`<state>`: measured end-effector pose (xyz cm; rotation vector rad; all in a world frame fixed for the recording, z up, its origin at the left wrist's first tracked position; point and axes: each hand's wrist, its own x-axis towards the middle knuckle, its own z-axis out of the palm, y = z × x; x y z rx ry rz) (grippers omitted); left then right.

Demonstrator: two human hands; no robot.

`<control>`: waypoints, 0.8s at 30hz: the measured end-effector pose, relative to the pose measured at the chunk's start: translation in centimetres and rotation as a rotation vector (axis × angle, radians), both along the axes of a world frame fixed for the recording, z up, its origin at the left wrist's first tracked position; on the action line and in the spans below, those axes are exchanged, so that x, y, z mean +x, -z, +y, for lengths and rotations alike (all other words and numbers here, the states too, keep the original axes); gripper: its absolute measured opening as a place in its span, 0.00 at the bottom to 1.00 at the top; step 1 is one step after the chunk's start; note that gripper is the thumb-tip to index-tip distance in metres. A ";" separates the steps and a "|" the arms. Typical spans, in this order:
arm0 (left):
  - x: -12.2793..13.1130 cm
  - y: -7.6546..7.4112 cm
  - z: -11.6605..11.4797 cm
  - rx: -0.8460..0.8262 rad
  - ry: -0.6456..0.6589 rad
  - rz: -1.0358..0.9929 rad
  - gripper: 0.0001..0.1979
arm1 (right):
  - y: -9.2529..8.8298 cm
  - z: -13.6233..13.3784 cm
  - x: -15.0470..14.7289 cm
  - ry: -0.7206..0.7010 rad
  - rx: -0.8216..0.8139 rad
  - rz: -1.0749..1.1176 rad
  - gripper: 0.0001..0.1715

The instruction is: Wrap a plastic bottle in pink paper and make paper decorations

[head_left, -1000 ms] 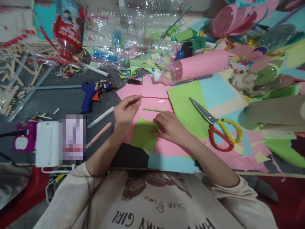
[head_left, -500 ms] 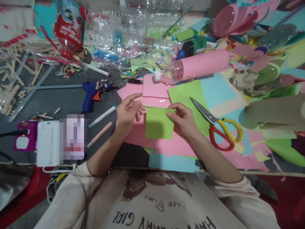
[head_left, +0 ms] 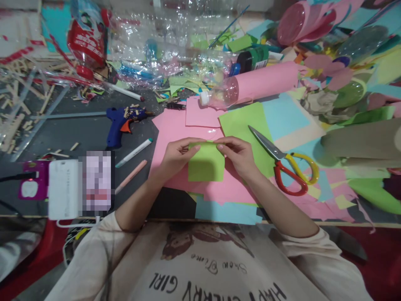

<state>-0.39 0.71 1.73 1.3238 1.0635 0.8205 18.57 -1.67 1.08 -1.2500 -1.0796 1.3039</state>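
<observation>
A small green paper square (head_left: 206,164) lies over pink paper sheets (head_left: 175,129) at the table's front middle. My left hand (head_left: 177,155) pinches the square's top left edge. My right hand (head_left: 238,154) pinches its top right edge. Both hands meet along that top edge, where the paper curls over slightly. A larger green sheet (head_left: 242,125) lies just beyond my right hand. Scissors (head_left: 283,165) with red and yellow handles rest to the right of it.
A blue glue gun (head_left: 120,121) and two pens (head_left: 133,152) lie left of the pink paper. A white device (head_left: 64,188) sits at the front left. A plastic bottle (head_left: 222,95) with a pink paper roll, crumpled plastic and paper scraps crowd the back and right.
My right hand lifted the green square off the pink paper and turned it flat towards me. My left hand came across from the left and took its top edge.
</observation>
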 end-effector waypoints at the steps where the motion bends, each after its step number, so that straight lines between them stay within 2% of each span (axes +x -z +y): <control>1: 0.0 0.0 0.0 0.016 -0.008 -0.003 0.12 | 0.0 0.0 0.0 0.009 0.004 0.004 0.11; 5: 0.0 0.1 0.1 0.075 -0.023 0.030 0.09 | -0.2 0.0 0.1 -0.018 -0.014 0.006 0.15; 9: 0.0 0.1 0.0 0.087 0.047 0.014 0.10 | -0.3 -0.2 -0.1 -0.052 -0.015 0.007 0.19; 16: -0.2 0.4 -0.1 0.075 0.032 0.011 0.10 | -0.1 -0.3 0.0 -0.090 -0.028 -0.041 0.12; 21: -0.3 0.2 0.0 -0.036 0.041 -0.047 0.21 | -0.3 -0.4 0.1 -0.112 -0.026 -0.111 0.09; 24: -0.3 0.2 0.1 0.003 0.024 0.019 0.19 | -0.4 -0.4 0.0 -0.114 0.002 -0.113 0.09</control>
